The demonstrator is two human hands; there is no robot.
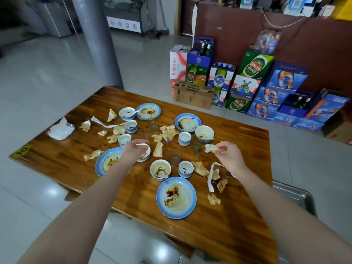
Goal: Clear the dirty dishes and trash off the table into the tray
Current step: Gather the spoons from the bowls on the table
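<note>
The wooden table (219,231) is strewn with dirty blue-rimmed plates, bowls, small cups, glasses and crumpled stained napkins. My left hand (132,149) hovers above a small bowl (145,156) at the table's middle, pinching a white paper scrap (142,144). My right hand (228,154) is raised to the right of a dirty bowl (204,132), fingers closed on a crumpled napkin (211,148). The nearest plate (176,197) lies in front of me, smeared with sauce. A metal tray (299,197) shows at the table's right edge, partly hidden by my right arm.
Stacked beer cartons (255,86) and a cardboard box (193,96) stand on the floor beyond the table's far right. A grey pillar (99,40) rises behind the far left corner. A white plastic wrapper (61,128) lies at the table's left edge.
</note>
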